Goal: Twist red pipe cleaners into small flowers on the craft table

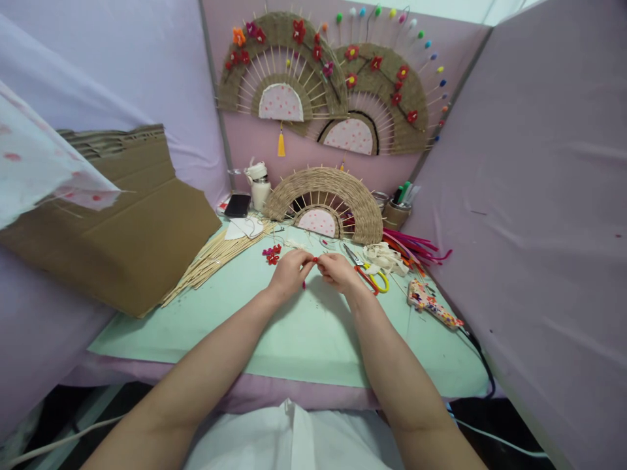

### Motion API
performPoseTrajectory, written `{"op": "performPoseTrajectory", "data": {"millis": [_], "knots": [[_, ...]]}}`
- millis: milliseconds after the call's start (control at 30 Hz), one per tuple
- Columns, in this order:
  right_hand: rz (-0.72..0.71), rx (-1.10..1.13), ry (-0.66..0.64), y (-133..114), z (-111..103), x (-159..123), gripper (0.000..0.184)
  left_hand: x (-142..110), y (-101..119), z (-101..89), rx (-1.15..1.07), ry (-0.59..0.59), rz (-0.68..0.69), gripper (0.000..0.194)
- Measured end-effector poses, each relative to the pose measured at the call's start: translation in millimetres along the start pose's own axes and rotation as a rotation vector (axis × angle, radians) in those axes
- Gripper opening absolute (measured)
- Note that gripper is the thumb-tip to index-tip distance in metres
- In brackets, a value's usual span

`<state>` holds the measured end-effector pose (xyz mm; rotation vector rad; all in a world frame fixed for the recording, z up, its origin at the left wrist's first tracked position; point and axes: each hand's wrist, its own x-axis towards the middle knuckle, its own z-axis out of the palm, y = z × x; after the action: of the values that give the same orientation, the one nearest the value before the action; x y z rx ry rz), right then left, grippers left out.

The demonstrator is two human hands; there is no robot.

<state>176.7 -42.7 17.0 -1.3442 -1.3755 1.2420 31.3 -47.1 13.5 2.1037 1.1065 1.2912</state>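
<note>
My left hand [288, 274] and my right hand [337, 270] meet over the middle of the table, fingertips pinched together. Between them is a small red fuzzy pipe cleaner piece [315, 260], mostly hidden by the fingers. A magenta bit [304, 284] shows just below my left hand. Small red and magenta fuzzy flowers [272, 254] lie to the left of my left hand. Beyond my right hand are scissors [375, 277] with red and yellow handles. Behind both hands a twine-woven fan [326, 179] stands upright, with a dotted cloth half-circle at its base.
Thin wooden sticks [210, 261] and a large cardboard sheet [108, 235] occupy the left. On the right are pale fabric scraps [386, 257], pink and red pipe cleaners [421, 247] and a flower-patterned glue gun [431, 301]. A bottle [260, 189] and phone [238, 205] stand behind.
</note>
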Motion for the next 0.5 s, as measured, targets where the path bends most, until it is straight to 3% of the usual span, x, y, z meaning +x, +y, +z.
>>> {"op": "performPoseTrajectory", "data": {"millis": [67,133,300,500], "knots": [[0.083,0.135,-0.057,0,0,1,0.016,0,0,1.6,0.000,0.002,0.006,0.010],[0.084,0.184,-0.066,-4,-2,0,0.017,2,-1,2.4,-0.123,0.027,-0.128,0.011],[-0.204,0.029,0.043,-14,-10,-6,0.030,7,-5,-2.2,-0.746,-0.028,-0.569,0.022],[-0.353,-0.138,-0.058,-14,-14,-6,0.027,7,-4,-7.0,-0.947,-0.121,-0.689,0.027]]}}
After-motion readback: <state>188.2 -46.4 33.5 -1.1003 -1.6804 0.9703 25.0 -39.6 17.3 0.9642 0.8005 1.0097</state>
